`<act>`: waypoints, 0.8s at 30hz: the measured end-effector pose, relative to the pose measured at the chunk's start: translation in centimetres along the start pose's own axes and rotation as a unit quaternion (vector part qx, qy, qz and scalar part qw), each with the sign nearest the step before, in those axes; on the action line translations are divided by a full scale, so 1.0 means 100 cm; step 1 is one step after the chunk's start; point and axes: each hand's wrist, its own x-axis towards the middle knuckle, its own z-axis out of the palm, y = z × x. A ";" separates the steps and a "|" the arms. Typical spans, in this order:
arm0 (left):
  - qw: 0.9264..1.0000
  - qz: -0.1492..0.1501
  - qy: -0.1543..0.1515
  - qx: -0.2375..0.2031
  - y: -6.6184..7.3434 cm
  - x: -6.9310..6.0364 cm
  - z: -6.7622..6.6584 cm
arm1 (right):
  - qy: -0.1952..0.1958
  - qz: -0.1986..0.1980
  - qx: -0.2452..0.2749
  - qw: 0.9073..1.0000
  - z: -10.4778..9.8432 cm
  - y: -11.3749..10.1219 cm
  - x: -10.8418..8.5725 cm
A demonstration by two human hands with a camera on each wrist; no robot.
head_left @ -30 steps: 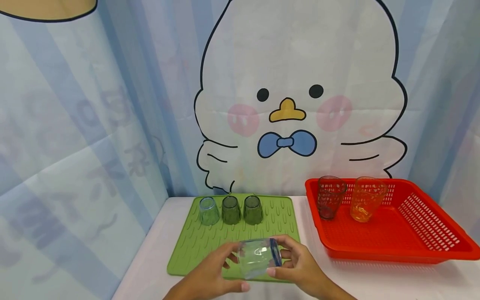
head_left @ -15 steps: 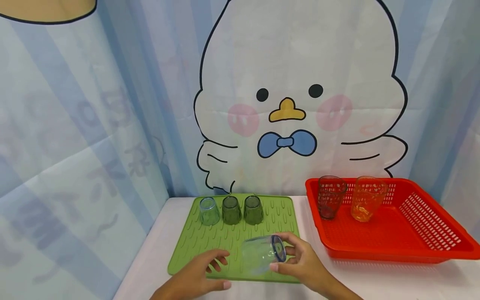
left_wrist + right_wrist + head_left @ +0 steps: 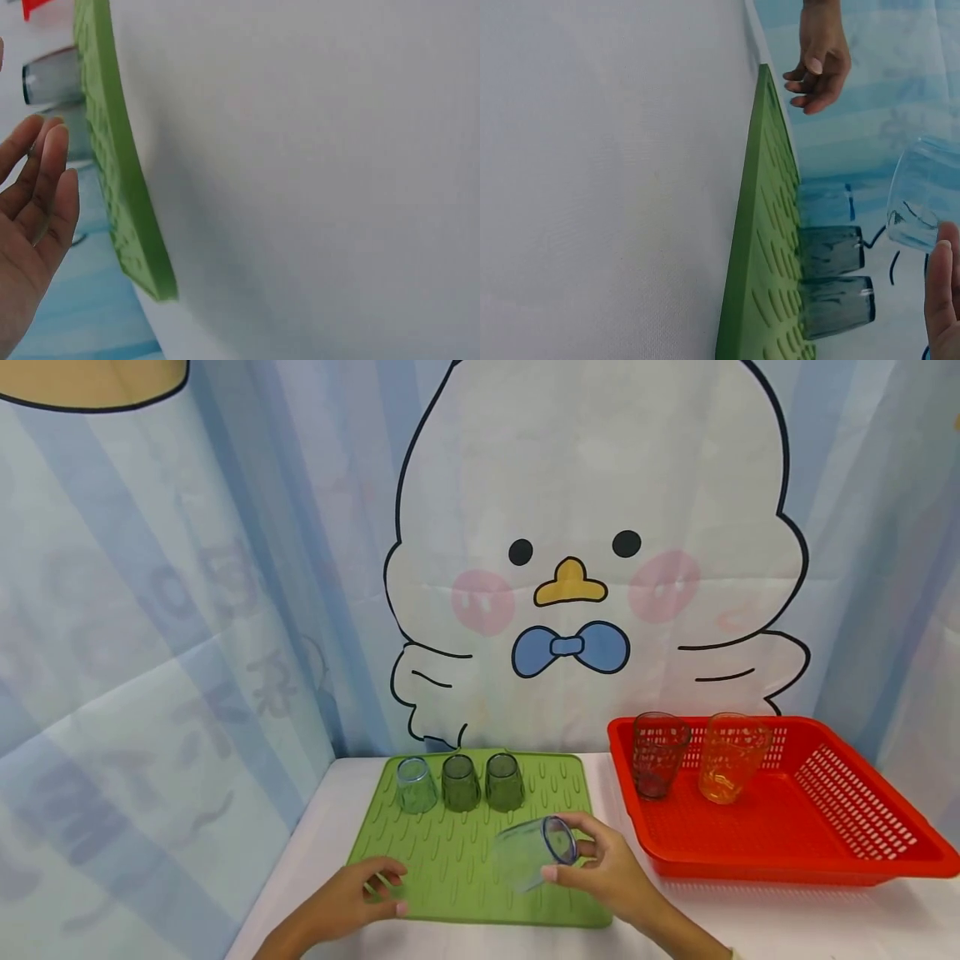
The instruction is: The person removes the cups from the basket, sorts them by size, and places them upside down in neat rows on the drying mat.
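Observation:
My right hand [image 3: 603, 864] pinches a clear, blue-tinted glass [image 3: 525, 852] near its blue-ringed end, holding it tilted above the green ridged mat [image 3: 450, 885]. In the right wrist view this glass [image 3: 926, 195] shows at the right edge, partly cut off. My left hand [image 3: 348, 897] is apart from it, over the mat's front left corner, fingers loosely bent with nothing in them. Along the mat's back edge stand three upside-down glasses: a light blue one [image 3: 416, 787] and two dark grey-green ones, the middle [image 3: 461, 785] and the right [image 3: 505, 783].
A red plastic basket [image 3: 780, 860] with pierced sides stands on the white table right of the mat. Inside, at its left, are a dark glass [image 3: 660, 756] and an amber glass [image 3: 733, 758]. A curtain with a cartoon bird [image 3: 570, 468] hangs behind.
My left hand has let go of the clear glass and moved left, away from it. My right hand has lifted the glass slightly and tilted it more.

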 end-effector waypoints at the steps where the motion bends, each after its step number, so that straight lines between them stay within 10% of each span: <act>1: 1.000 -0.001 0.004 0.005 -0.004 0.000 -0.002 | 0.003 0.001 -0.002 1.000 0.000 0.000 0.001; 24: 0.998 -0.011 0.014 0.060 -0.038 0.001 -0.022 | 0.064 0.075 -0.081 0.992 0.001 0.008 0.040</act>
